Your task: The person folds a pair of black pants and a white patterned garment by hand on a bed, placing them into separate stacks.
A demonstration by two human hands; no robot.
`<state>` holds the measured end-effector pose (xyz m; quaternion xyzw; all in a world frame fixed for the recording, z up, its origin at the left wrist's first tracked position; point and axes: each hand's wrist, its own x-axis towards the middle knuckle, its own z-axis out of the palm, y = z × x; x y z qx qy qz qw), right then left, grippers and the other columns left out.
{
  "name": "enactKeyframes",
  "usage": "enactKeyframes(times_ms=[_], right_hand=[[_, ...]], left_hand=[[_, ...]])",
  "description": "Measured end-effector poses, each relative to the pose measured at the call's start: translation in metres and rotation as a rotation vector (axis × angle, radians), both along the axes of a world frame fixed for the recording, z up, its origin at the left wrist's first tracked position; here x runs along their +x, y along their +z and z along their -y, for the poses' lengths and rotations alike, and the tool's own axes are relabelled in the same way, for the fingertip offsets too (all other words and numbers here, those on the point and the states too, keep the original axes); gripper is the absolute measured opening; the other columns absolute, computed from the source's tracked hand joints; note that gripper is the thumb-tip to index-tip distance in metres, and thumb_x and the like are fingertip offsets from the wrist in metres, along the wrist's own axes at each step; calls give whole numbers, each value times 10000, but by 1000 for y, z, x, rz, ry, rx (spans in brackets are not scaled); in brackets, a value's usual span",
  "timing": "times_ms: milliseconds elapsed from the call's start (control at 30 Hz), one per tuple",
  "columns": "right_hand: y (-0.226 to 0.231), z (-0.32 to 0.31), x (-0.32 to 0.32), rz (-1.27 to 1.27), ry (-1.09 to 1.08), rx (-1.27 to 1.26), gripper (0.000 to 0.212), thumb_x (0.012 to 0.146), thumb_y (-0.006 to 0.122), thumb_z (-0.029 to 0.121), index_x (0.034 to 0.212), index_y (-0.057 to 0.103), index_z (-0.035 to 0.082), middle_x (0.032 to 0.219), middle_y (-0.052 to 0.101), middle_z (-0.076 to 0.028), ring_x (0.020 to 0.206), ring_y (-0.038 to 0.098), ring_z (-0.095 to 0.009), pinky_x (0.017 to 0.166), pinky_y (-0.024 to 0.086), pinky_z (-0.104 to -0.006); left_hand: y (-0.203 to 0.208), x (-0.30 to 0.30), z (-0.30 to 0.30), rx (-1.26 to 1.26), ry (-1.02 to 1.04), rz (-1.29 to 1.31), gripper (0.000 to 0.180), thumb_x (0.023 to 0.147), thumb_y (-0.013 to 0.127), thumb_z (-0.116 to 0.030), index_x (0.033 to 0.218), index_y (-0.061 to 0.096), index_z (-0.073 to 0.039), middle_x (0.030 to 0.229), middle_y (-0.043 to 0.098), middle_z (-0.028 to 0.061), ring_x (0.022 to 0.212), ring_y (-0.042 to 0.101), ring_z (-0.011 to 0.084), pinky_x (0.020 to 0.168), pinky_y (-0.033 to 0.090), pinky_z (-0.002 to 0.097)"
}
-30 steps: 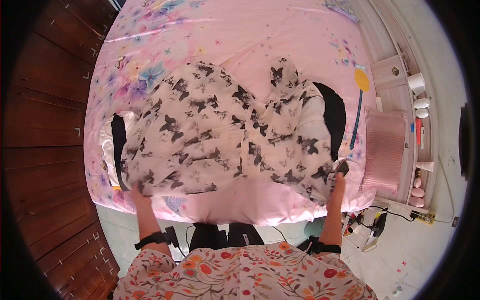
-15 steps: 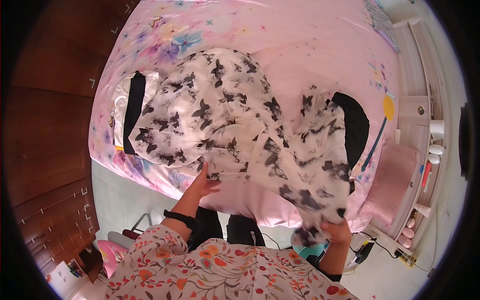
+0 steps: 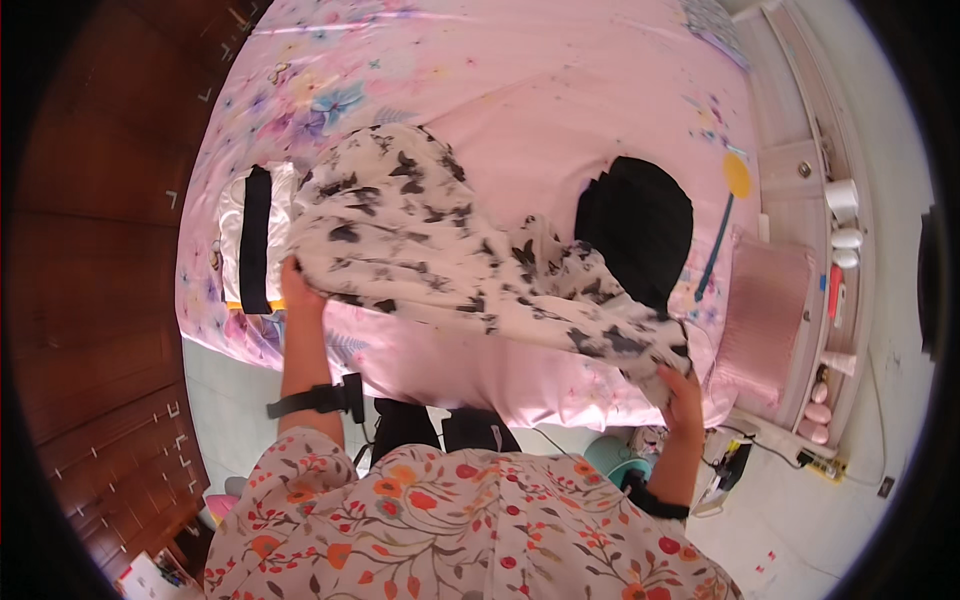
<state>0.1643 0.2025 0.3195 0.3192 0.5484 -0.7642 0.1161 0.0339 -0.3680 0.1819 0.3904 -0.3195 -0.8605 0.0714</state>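
A thin white garment (image 3: 400,240) with a black butterfly print stretches across the near side of the bed. My left hand (image 3: 300,287) is closed on its left lower corner, the fingertips partly hidden by cloth. At the other end, my right hand (image 3: 682,398) pinches a bunched edge of the same garment. The near edge runs fairly straight between both hands, while the far part lies rumpled on the bed. Close to my left hand is a folded white satin cloth with a black band (image 3: 257,240). Beyond my right hand rests a black cloth (image 3: 640,230), now mostly uncovered.
Pink floral bedding (image 3: 520,120) covers the bed. A yellow-headed swatter (image 3: 736,178) and a pink ribbed cushion (image 3: 765,320) lie on the right. Dark wooden cabinets (image 3: 100,250) line the left; a shelf with small items (image 3: 845,240) runs along the right wall.
My left hand has moved left and taken the garment's left corner. My right hand has risen slightly, away from me. The garment has drawn off the black cloth and stretched out sideways.
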Motion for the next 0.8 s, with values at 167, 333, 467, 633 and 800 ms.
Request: enactKeyframes(times_ms=[167,333,467,633,800], right_hand=[[-26,15,-4,-198,-320,-442,408,809,456,146,1194,504,17,1152,583,-119,1041,578,-298,938,453,-428],[-19,1,7,-282,-470,-629,406,917,380,343,1166,529,59,1199,569,-130,1127,535,-323,966,418,-516],[-16,-1,34,-61,-287,-398,476,938,423,409,1257,471,59,1253,537,-118,1149,525,-315,970,422,-489],[5,45,69,756,1046,505,575,813,668,328,1247,499,-8,1155,593,-122,969,588,-191,768,484,-321],[-32,26,85,431,717,320,408,756,732,211,1073,593,-6,900,631,-72,772,604,-191,656,501,-334]], left_hand=[[30,52,37,26,251,98,432,863,355,-182,1241,490,-22,1256,526,146,1167,499,317,1014,383,486],[62,72,52,-6,191,29,478,916,406,-331,1251,473,2,1294,501,162,1165,498,340,994,406,478],[104,72,70,-33,-121,20,475,898,528,-354,1195,515,16,1196,578,169,1039,588,325,920,471,458],[130,98,85,-212,-285,2,330,837,579,-178,1110,571,7,1023,652,151,923,641,292,840,522,415],[118,87,112,-192,-353,28,316,813,563,-83,1113,564,17,1011,646,146,919,638,278,825,526,409]])
